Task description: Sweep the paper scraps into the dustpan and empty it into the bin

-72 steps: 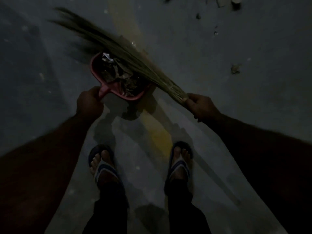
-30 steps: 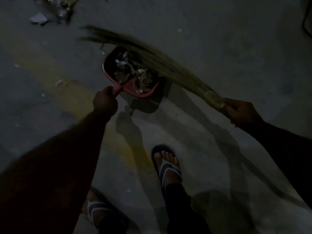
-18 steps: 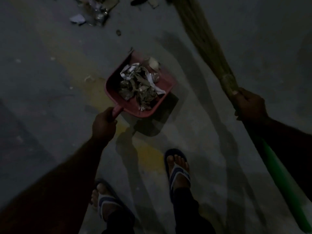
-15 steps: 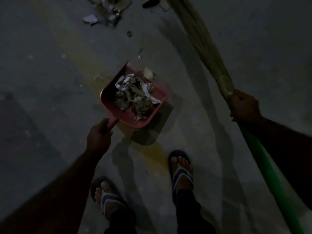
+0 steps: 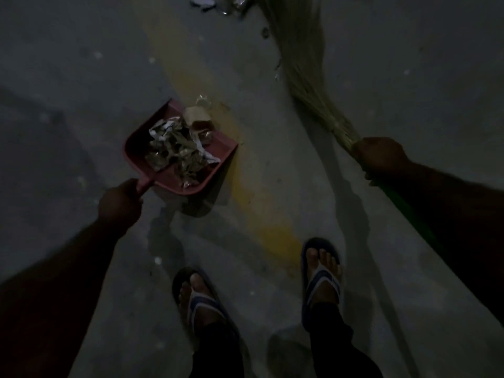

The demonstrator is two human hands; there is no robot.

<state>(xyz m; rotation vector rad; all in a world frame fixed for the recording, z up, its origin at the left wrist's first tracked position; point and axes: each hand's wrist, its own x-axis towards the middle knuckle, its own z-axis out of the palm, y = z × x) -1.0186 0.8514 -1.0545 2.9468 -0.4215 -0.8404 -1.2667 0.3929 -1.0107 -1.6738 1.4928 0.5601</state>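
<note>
Over a dim concrete floor (image 5: 81,85), the left hand (image 5: 120,204) grips the handle of a red dustpan (image 5: 130,145) heaped with crumpled paper scraps (image 5: 174,150), probably light, loose and quick to spill if tipped. The right hand (image 5: 381,156) clutches the broom (image 5: 302,64) where soft bristles meet the green handle. More litter (image 5: 203,0) lies ahead; no bin shows.

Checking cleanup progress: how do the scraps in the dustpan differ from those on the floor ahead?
The scraps in the dustpan sit heaped in the red dustpan the left hand grips; the scraps on the floor lie loose beside the broom. The heap shows whole; the floor scraps are cut by the frame edge. Both look crumpled, pale.
</note>
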